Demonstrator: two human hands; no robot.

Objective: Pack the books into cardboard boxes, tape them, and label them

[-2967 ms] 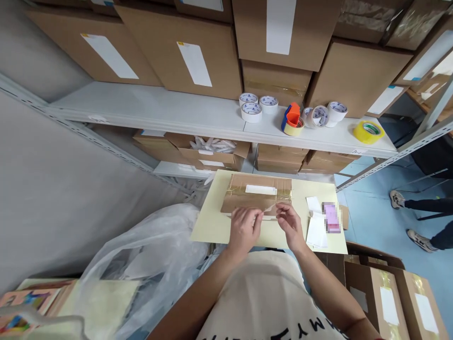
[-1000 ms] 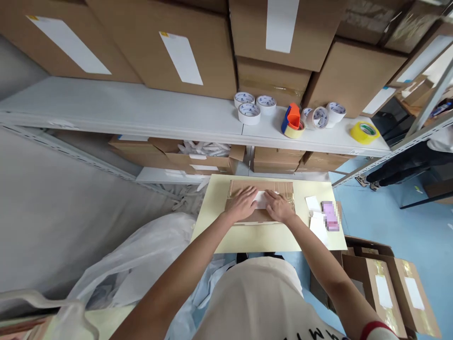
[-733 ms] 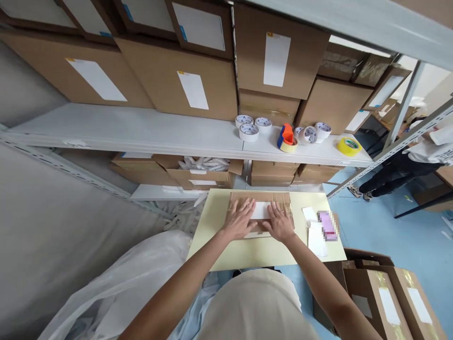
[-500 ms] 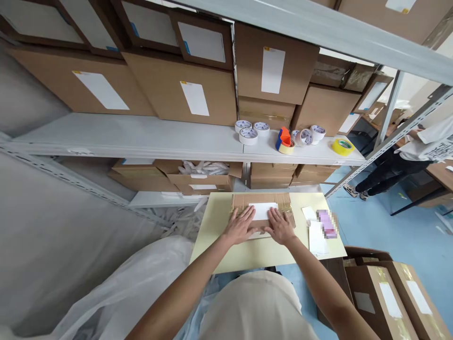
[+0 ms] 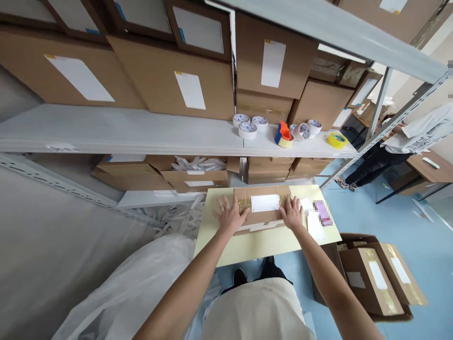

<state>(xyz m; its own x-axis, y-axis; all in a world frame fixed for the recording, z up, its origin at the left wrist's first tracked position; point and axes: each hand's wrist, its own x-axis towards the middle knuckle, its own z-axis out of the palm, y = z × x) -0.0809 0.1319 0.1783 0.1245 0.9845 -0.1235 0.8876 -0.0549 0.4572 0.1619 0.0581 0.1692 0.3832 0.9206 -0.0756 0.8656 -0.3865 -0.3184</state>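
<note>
A taped cardboard box (image 5: pixel 258 216) lies on the pale yellow table (image 5: pixel 226 254) in front of me. On its top is a white label (image 5: pixel 265 203), fully in view. My left hand (image 5: pixel 229 215) is at the box's left end, fingers spread, slightly blurred, with the thumb over the box. At the right end, my right hand (image 5: pixel 292 213) rests with its fingers apart on the edge. Neither hand is closed round anything. Right of the box lie white paper slips (image 5: pixel 314 226) and a purple, pixelated item (image 5: pixel 322 213).
A grey metal shelf (image 5: pixel 170 134) holds large cartons, several tape rolls (image 5: pixel 247 130) and an orange-and-blue tape dispenser (image 5: pixel 283 134). More labelled boxes (image 5: pixel 375 274) stand on the floor at right. A person (image 5: pixel 406 137) is beyond the shelf. Translucent plastic sheeting (image 5: pixel 134 288) lies at left.
Both hands have moved outward from the label to the two ends of the box. The label is now uncovered. The view has shifted a little.
</note>
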